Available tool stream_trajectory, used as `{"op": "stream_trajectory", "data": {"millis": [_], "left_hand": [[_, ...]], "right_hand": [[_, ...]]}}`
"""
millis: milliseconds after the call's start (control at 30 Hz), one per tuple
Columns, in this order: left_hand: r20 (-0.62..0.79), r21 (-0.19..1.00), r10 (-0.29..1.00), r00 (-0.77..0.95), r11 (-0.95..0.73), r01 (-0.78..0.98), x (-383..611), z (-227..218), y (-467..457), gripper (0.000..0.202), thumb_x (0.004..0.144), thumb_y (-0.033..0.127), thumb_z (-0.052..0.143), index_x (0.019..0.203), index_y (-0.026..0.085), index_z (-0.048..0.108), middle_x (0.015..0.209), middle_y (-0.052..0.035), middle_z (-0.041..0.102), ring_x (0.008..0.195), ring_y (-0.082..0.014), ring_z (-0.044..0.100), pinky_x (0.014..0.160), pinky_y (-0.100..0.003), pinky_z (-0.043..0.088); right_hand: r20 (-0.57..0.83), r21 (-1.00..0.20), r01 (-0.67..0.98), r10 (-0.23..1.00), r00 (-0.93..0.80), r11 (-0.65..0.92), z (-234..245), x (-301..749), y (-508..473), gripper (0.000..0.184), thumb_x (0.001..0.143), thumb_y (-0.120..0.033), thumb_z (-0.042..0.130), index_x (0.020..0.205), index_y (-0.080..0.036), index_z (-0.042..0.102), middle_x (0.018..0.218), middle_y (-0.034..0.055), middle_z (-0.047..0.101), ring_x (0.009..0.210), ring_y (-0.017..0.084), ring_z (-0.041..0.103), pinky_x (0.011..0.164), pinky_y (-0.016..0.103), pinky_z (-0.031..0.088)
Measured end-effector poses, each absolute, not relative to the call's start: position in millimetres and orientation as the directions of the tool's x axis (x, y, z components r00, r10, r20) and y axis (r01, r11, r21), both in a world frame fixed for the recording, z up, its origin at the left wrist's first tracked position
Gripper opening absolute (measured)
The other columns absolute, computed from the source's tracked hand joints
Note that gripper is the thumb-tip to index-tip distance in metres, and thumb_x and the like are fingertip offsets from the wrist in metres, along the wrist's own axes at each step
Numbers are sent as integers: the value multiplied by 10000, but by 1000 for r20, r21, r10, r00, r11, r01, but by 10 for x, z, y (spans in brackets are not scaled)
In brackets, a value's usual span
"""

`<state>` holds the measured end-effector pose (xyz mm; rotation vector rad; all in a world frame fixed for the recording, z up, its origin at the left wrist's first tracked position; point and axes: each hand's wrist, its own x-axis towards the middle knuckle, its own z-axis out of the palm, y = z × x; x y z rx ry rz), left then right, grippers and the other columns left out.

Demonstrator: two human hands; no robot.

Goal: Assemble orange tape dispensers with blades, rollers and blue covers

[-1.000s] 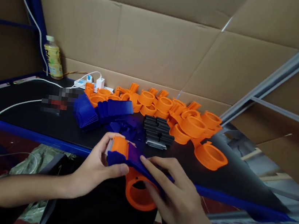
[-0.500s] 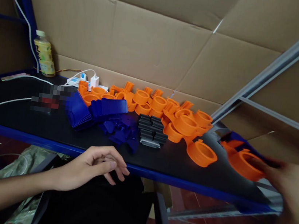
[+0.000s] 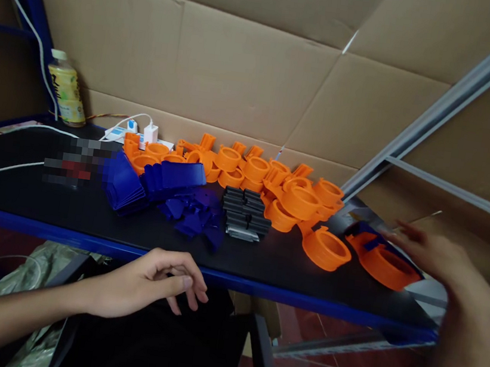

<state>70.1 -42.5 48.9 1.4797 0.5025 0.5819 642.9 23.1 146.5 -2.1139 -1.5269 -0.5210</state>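
My left hand (image 3: 155, 283) hangs below the table's blue front edge, over my dark lap, fingers loosely curled and holding nothing. My right hand (image 3: 432, 253) is blurred at the far right end of the table, fingers stretched out just beside an assembled orange-and-blue part (image 3: 382, 259) that lies on the black tabletop (image 3: 44, 199). Whether the fingers touch the part is unclear. A separate orange ring (image 3: 325, 249) sits just left of that part.
A pile of orange rings (image 3: 272, 181) runs along the back. Blue plastic pieces (image 3: 154, 186) and a stack of black parts (image 3: 245, 212) lie mid-table. A drink bottle (image 3: 64, 89), a white charger with cables (image 3: 143, 133), cardboard walls and a slanted metal rail (image 3: 440, 107) surround the table.
My right hand carried the assembled orange-and-blue part from my lap to the table's right end and set it down. My left hand let go and stayed low by the front edge.
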Motion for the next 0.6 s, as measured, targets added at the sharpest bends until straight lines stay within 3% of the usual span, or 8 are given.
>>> {"op": "stream_trajectory", "data": {"millis": [67, 100, 167, 300, 400, 533, 600], "left_hand": [[31, 999, 636, 771, 7, -46, 710, 476, -428, 291, 968, 399, 559, 1089, 177, 704, 1098, -146, 734, 973, -247, 699, 759, -362, 591], [28, 999, 632, 774, 8, -43, 713, 470, -429, 289, 967, 399, 561, 1088, 178, 702, 1093, -143, 733, 974, -246, 698, 764, -363, 590], [25, 999, 628, 778, 10, -41, 716, 459, -430, 281, 968, 399, 560, 1079, 180, 697, 1076, -135, 732, 970, -239, 697, 769, -359, 586], [25, 999, 625, 780, 10, -40, 711, 449, -432, 274, 974, 397, 555, 1071, 178, 686, 1057, -125, 729, 958, -227, 695, 781, -354, 579], [18, 999, 612, 790, 12, -32, 708, 445, -432, 286, 974, 405, 554, 1079, 172, 683, 1064, -129, 728, 968, -231, 694, 783, -354, 578], [7, 1000, 601, 799, 18, -22, 710, 442, -420, 295, 971, 409, 559, 1078, 165, 686, 1063, -128, 732, 976, -233, 694, 786, -347, 578], [6, 999, 605, 796, 22, -24, 714, 436, -414, 294, 973, 407, 555, 1077, 165, 687, 1071, -128, 731, 975, -231, 694, 787, -344, 577]], "right_hand": [[397, -213, 944, 860, 320, -253, 1546, 6176, 449, 878, 677, -625, 734, 1288, 2, 655, 1035, 282, 726, 704, 212, 724, 586, 309, 437], [344, -260, 952, 906, 246, -159, 1581, 6042, 580, 910, 746, -605, 690, 1407, 3, 540, 1208, 307, 658, 878, 210, 731, 641, 282, 453], [304, -318, 943, 933, 195, -94, 1636, 5807, 859, 916, 787, -582, 643, 1435, 44, 478, 1344, 342, 550, 1006, 194, 703, 676, 243, 455], [219, -321, 944, 963, 159, -83, 1696, 5607, 1316, 790, 769, -481, 667, 1312, 86, 577, 1240, 300, 637, 850, 124, 704, 681, 221, 445], [172, -293, 950, 972, 163, -107, 1710, 5624, 1482, 626, 774, -339, 710, 1245, 69, 639, 1140, 255, 703, 818, 133, 701, 732, 253, 448], [180, -250, 960, 968, 174, -126, 1668, 5631, 1536, 515, 738, -138, 806, 1232, -68, 681, 1176, 196, 717, 840, 151, 695, 821, 296, 482], [225, -243, 964, 961, 162, -105, 1643, 5611, 1522, 480, 738, -133, 814, 1203, -96, 701, 1135, 165, 738, 839, 146, 687, 812, 292, 484]]}}
